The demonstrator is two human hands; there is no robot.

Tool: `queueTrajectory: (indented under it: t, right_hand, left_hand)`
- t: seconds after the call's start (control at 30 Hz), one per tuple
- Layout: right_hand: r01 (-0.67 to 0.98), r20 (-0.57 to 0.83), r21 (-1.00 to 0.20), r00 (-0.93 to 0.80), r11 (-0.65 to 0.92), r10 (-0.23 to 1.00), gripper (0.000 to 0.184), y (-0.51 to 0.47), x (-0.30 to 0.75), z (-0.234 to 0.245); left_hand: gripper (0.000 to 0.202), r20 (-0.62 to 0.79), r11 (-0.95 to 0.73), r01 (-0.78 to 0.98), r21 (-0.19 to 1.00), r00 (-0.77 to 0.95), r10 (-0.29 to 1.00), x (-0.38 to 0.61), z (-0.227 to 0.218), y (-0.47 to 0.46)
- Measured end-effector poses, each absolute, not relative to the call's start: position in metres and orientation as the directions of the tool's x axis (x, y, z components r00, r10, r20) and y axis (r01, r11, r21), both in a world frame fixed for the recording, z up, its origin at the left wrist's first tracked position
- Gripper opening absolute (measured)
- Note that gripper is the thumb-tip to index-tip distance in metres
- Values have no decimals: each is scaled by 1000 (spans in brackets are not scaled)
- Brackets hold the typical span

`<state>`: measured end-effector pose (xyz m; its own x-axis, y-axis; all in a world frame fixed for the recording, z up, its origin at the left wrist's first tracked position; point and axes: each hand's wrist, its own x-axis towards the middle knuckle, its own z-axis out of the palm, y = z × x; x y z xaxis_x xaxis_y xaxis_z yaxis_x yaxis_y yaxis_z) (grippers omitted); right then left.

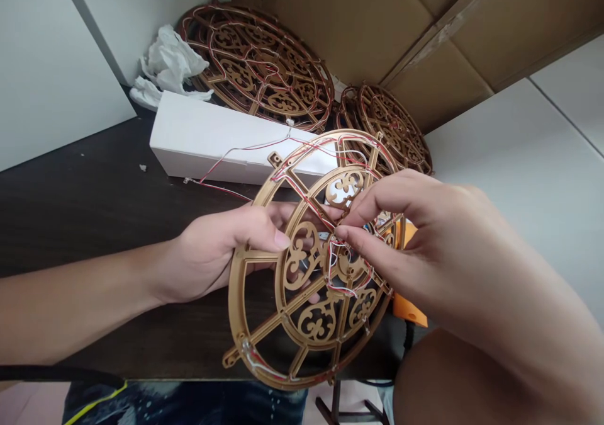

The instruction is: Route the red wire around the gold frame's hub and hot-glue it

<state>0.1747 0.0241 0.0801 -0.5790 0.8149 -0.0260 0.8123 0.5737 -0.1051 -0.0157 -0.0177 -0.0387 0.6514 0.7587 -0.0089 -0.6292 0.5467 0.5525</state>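
A round gold openwork frame (295,302) with scrollwork panels and spokes stands tilted up in front of me, with thin red and white wires (342,267) running along it. My left hand (221,249) grips the frame's left side, its thumb lying over a spoke. My right hand (406,236) reaches over the frame's centre, thumb and forefinger pinching a tangle of the wires. A loose wire runs from the frame across to a white box (212,141) behind it.
Two similar gold frames (257,66) (389,126) lean against cardboard (340,22) behind a dark table (94,211). White tissue (167,63) lies by the box. An orange object (408,308) shows behind the frame. White panels (519,160) stand to the right.
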Motion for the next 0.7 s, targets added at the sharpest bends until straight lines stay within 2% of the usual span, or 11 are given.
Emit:
queueTrajectory:
  t: [0.27, 0.7]
  right_hand:
    - [808, -31, -128, -582, 574, 813, 12, 25, 177, 79]
    - [822, -45, -47, -570, 568, 821, 13, 21, 171, 73]
  left_hand:
    - [57, 3, 559, -641, 526, 658, 753, -13, -40, -16]
    - [59, 24, 545, -690, 476, 630, 776, -13, -39, -16]
